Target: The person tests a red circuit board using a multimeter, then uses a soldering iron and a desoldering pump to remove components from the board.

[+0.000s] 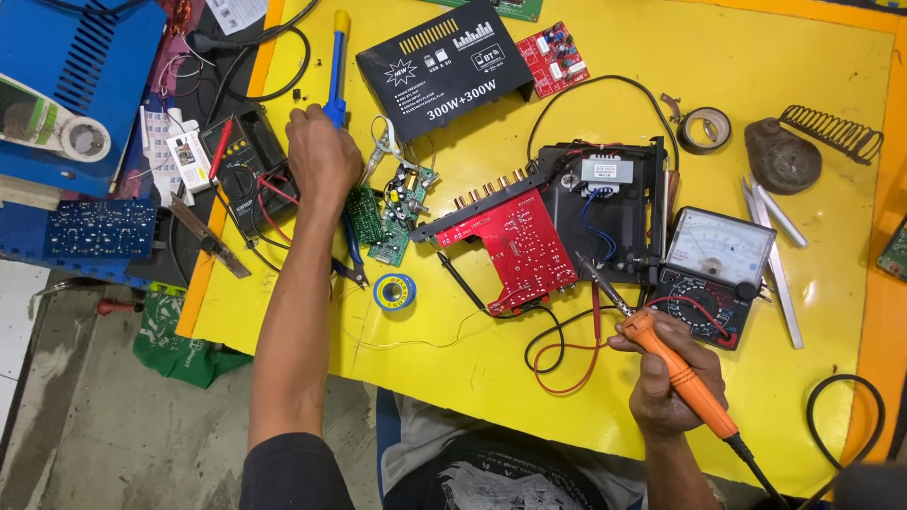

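A yellow table [784, 57] fills most of your view, strewn with electronics. At the far middle lies a black amplifier cover [444, 66], and to its right a small red board [553, 59]. Nearer you, in the middle, sits an open black chassis [614, 212] with a large red circuit board [515, 246] tilted up against its left side. Just right of the chassis lies an analog multimeter [713, 274]. To the far left, a black digital multimeter [248, 161] rests at the table's edge.

Your left hand [321, 156] reaches far across the table, closed around the blue handle of a desoldering pump [336, 66], just left of a small green circuit board [392, 212]. Your right hand [673, 373] is near you on the right, well apart from the left, clamped on an orange soldering iron [680, 373] whose tip points toward the chassis. A small solder spool [394, 291] lies between your arms, near the green board.
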